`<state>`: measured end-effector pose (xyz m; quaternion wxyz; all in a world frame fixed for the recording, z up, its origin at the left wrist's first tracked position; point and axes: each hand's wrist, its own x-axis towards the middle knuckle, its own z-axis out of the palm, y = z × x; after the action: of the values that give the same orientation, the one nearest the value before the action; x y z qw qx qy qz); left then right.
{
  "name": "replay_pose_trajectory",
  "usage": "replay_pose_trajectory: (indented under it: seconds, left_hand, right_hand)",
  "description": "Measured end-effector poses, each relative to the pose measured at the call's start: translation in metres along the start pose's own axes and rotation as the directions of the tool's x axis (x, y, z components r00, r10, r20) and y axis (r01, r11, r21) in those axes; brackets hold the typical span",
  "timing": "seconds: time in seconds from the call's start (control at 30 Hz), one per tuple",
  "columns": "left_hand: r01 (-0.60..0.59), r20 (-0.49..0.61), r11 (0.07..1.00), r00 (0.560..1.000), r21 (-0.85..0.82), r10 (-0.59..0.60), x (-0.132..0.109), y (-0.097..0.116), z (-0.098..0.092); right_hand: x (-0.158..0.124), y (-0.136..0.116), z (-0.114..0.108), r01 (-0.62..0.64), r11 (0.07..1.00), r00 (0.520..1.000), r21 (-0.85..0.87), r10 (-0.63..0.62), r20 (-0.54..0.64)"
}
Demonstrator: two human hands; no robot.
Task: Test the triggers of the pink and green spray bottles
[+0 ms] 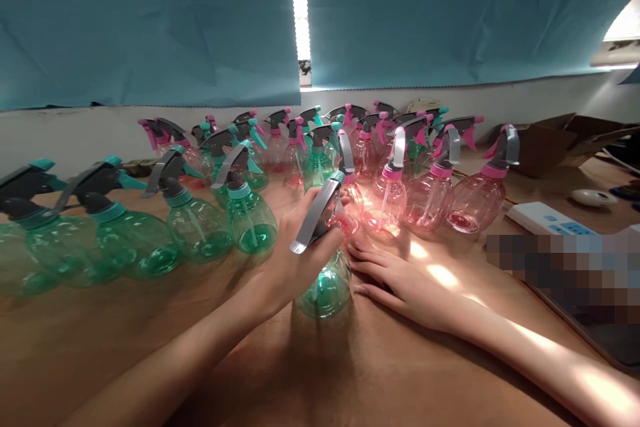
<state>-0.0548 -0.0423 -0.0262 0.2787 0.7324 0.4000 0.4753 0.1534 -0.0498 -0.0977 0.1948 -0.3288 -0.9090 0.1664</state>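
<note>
My left hand [295, 250] is closed around the neck and spray head of a green plastic spray bottle [325, 287] that stands on the brown table [350, 373]; its grey trigger [313, 217] sticks out over my fingers. My right hand [395, 277] lies flat on the table just right of that bottle, fingers stretched out and touching its base. Behind them stand several green spray bottles [250, 217] on the left and several pink spray bottles [430, 197] on the right.
More spray bottles crowd the back of the table along a white wall under blue curtains [150, 20]. An open cardboard box [560, 140] sits at far right, with a white remote-like device [547, 219] and a white mouse [593, 197] nearby.
</note>
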Motion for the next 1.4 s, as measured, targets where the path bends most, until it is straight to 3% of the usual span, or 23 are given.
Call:
replay_pose_trajectory:
  seconds: [0.47, 0.63, 1.17, 1.4]
  left_hand:
    - [-0.042, 0.059, 0.993, 0.998, 0.112, 0.035, 0.001, -0.004, -0.004]
    - [-0.089, 0.04, 0.978, 0.996, 0.187, 0.083, 0.0, -0.005, -0.003]
    - [-0.062, 0.025, 0.98, 0.998, 0.188, 0.058, 0.0, -0.007, 0.0]
    - [-0.102, -0.004, 0.968, 0.994, 0.23, 0.106, -0.001, -0.007, 0.0]
  right_hand:
    - [0.0, 0.001, -0.001, 0.002, 1.0, 0.999, -0.002, -0.002, 0.042]
    - [0.001, 0.0, -0.002, -0.005, 1.0, 0.999, -0.004, 0.005, 0.048]
    - [0.0, -0.001, -0.002, -0.015, 1.0, 0.999, 0.003, 0.015, 0.041]
    - [0.001, 0.0, -0.002, -0.001, 1.0, 0.999, 0.007, 0.001, 0.05]
